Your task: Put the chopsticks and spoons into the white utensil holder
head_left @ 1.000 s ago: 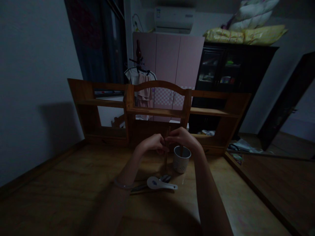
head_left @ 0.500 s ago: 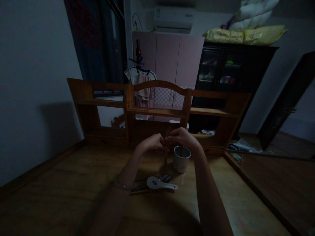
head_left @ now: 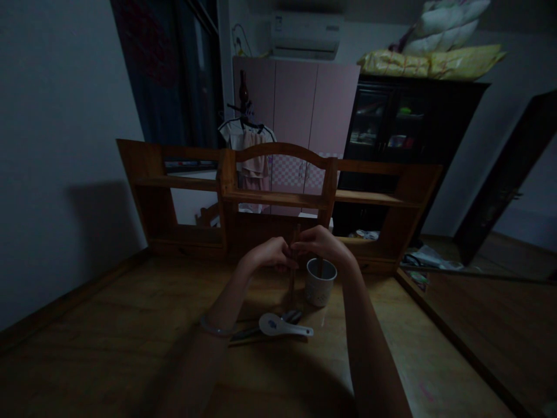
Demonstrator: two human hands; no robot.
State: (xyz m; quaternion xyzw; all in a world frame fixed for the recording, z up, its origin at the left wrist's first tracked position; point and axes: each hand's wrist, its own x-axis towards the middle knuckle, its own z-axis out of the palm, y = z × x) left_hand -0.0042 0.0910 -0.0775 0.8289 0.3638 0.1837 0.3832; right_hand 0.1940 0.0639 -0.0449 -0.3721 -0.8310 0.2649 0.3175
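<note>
Both my hands meet above the wooden desk [head_left: 130, 348], closed around upright wooden chopsticks [head_left: 293, 278] whose lower ends reach down toward the desk. My left hand [head_left: 267, 255] grips them from the left, my right hand [head_left: 319, 244] from the right. Just below my right hand stands a white cup [head_left: 321, 284] with a dark stick in it. In front of the cup lie a white ceramic spoon [head_left: 282, 326] and a darker spoon [head_left: 292, 316]. A bracelet sits on my left wrist.
A wooden shelf unit [head_left: 278, 197] rises at the desk's back edge. Behind it are a pink wardrobe [head_left: 313, 104], a dark glass cabinet [head_left: 391, 122] with bedding on top, and clothes on a rack [head_left: 248, 145]. The room is dim.
</note>
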